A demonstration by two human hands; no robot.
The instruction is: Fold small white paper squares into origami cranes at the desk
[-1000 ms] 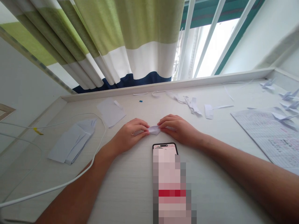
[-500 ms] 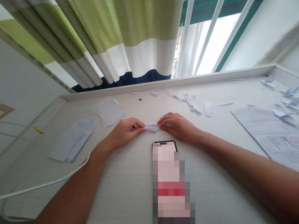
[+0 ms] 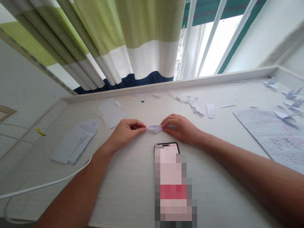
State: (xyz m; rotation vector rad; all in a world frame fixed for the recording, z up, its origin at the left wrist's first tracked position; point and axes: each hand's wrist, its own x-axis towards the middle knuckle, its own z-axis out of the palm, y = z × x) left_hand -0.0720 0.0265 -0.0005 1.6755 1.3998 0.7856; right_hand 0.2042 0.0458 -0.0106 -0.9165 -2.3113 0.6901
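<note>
A small piece of folded white paper (image 3: 155,129) is stretched between my two hands, just above or on the white tabletop; I cannot tell which. My left hand (image 3: 128,131) pinches its left tip between thumb and fingers. At the opposite end, my right hand (image 3: 178,128) grips the paper, its fingers hiding part of it. The paper's upper edge bows open slightly, and its lower side comes to a blunt point. Below the hands lies a phone (image 3: 169,146), its screen mostly blurred out.
Folded sheets (image 3: 74,142) and a white cable (image 3: 71,174) lie left. Behind are a paper sheet (image 3: 111,113), a tiny blue piece (image 3: 142,101) and paper scraps (image 3: 196,106). Several folded paper birds (image 3: 291,93) and a written-on sheet (image 3: 266,134) are at right.
The paper's upper edge now bows open more. My left fingers have shifted slightly left at its tip, while my right hand stays nearly in place.
</note>
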